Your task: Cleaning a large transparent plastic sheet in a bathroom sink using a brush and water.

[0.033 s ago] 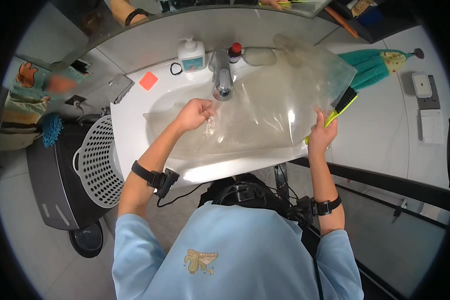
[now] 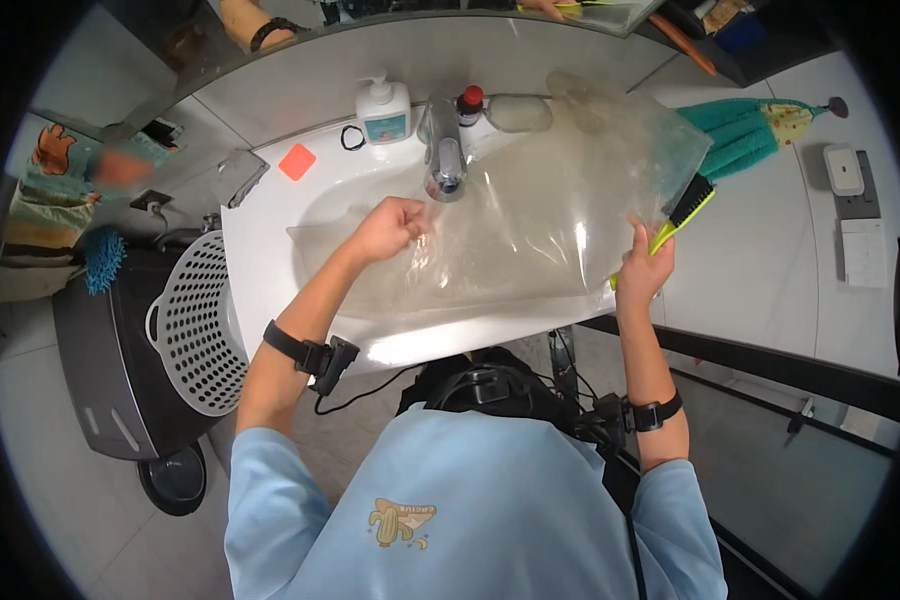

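Observation:
A large, cloudy clear plastic sheet (image 2: 530, 220) is spread over the white sink (image 2: 410, 345), its far right part reaching up against the wall. Just in front of the chrome faucet (image 2: 444, 160), my left hand (image 2: 390, 229) is closed, pinching the sheet. At the sink's right end, my right hand (image 2: 645, 270) grips the lime-green handle of a brush (image 2: 690, 205) with black bristles. The brush head points away to the upper right, beside the sheet's edge. My right fingers also meet the sheet's edge; whether they hold it too, I cannot tell.
A white pump bottle (image 2: 383, 110), a small red-capped bottle (image 2: 470, 105) and a soap dish (image 2: 519, 113) line the sink's back. An orange square (image 2: 296, 161) lies at its left. A perforated white basket (image 2: 200, 325) stands left. A teal towel (image 2: 740, 135) hangs at right.

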The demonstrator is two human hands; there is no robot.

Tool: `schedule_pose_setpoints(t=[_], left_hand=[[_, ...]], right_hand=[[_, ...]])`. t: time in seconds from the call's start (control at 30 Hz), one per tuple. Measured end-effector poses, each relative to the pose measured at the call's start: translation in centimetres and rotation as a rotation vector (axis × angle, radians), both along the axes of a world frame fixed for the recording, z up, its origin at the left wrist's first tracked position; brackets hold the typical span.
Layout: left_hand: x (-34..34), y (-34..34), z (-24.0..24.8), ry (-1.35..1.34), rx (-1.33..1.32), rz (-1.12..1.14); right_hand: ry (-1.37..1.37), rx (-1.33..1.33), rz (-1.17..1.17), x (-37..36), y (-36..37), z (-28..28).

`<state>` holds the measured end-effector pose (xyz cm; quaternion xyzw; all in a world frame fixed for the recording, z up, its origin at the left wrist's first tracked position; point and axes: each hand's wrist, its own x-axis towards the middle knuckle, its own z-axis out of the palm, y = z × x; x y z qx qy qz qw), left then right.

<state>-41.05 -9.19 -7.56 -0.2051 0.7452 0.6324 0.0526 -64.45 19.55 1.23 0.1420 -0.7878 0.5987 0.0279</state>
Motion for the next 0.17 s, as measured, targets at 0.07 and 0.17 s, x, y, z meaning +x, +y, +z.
schedule_pose_setpoints(t=[0.07,0.17], left_hand=[[0.1,-0.6,-0.2,-0.007,0.134,-0.025],[-0.2,-1.9,-0.2,-0.237,0.678,-0.114]], right_hand=[[0.032,0.014,0.012,-0.1,0.3,-0.4],[0.013,0.006,0.035,-0.4,1.1,-1.6]])
